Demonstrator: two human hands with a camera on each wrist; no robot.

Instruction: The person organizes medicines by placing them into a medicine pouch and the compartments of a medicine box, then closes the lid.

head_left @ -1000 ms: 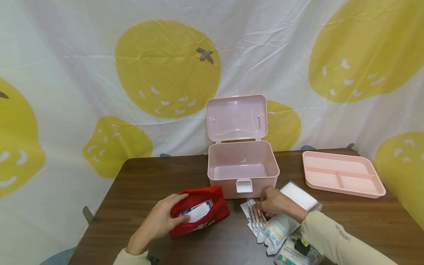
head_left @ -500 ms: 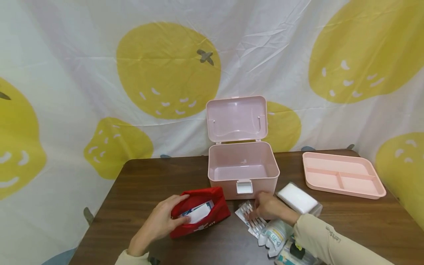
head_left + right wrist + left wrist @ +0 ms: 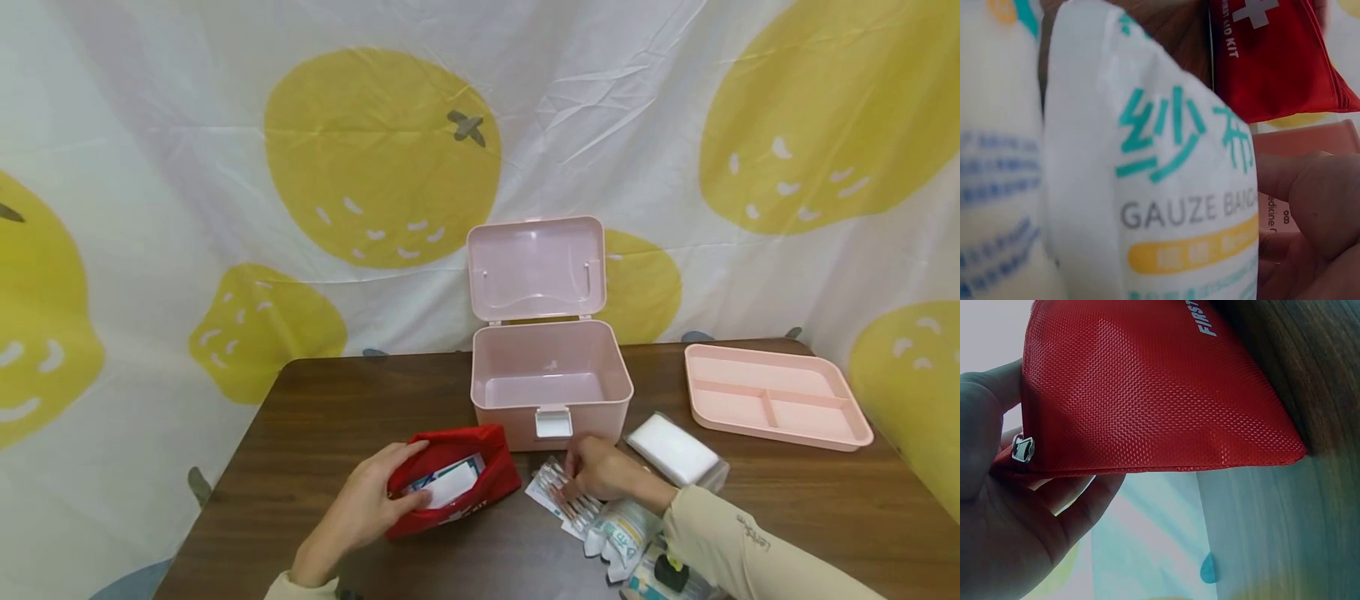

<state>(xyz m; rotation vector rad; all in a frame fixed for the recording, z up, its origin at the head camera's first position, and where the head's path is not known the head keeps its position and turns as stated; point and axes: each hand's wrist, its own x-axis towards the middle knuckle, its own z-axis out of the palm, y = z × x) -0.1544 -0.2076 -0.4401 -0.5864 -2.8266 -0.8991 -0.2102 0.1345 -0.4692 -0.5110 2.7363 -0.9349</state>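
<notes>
Swab packets (image 3: 549, 480) slide left under the right hand (image 3: 602, 472)

Compared with a second ago, the swab packets lie farther toward the bench's left edge and are more fanned out, and the right hand has travelled the same way. The white pack (image 3: 675, 450), then partly behind that wrist, now shows more fully. The left hand (image 3: 358, 510) and the red pouch (image 3: 498, 477) have hardly changed place.

The packets are on the bench (image 3: 360, 408), in front of the pink box (image 3: 510, 427), which stands open at the middle of the far edge. The right hand's fingers are bent over them; whether they pinch a packet cannot be told. The left hand grips the pouch's left end, thumb at the near rim, other fingers along the far side; white cards (image 3: 452, 483) show inside. A gauze bandage packet (image 3: 626, 533) lies just beside the swabs, with a clear bag (image 3: 645, 579) nearer the person. The divided tray (image 3: 783, 373) sits at the far right corner.

The left wrist view adds a metal zipper pull (image 3: 1023, 449) at the pouch's end, unseen from the head. The right wrist view brings out the words "GAUZE BANDA" and dark lettering on the box's wall, both unreadable from above, while the bandage packet fills its middle and the swabs do not show.
</notes>
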